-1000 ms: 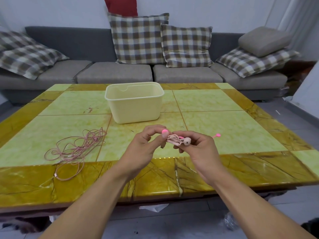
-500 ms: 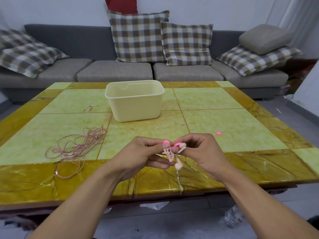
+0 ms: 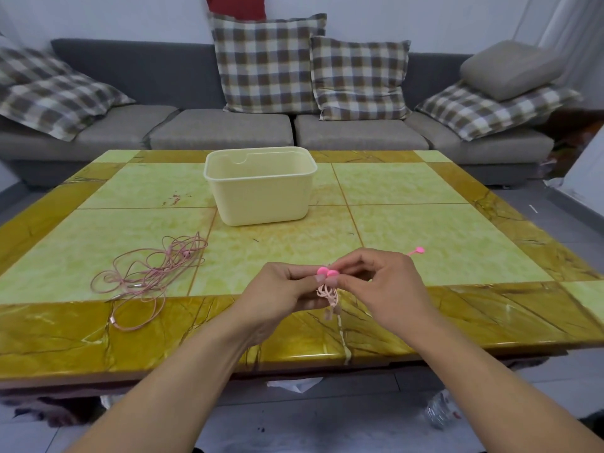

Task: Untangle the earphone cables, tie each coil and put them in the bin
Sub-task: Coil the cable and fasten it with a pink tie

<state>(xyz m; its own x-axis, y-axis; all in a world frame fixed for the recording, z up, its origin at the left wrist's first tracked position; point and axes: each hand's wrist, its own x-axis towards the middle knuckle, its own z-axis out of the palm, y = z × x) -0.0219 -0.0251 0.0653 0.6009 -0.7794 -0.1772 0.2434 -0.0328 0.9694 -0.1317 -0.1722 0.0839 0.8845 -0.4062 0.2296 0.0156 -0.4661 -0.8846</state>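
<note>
My left hand (image 3: 281, 294) and my right hand (image 3: 380, 282) meet above the table's near edge. Both pinch a small pink earphone coil (image 3: 328, 294), which hangs below the fingertips. The two round ends of a bright pink tie (image 3: 327, 273) are pressed together on top of the coil. To the left, a loose tangle of pink earphone cable (image 3: 148, 276) lies on the table. A cream bin (image 3: 261, 188) stands open behind the hands at the table's middle. Another pink tie (image 3: 417, 250) lies on the table just behind my right hand.
The table (image 3: 457, 230) has green and amber marble tiles. A grey sofa (image 3: 222, 132) with checked cushions runs along its far side. Below the near edge, a crumpled plastic bottle (image 3: 439, 411) and scraps lie on the floor.
The hands moved lower and nearer the table's front edge. The coil turned from lying between the fingers to hanging down, and the tie's two ends came together on top.
</note>
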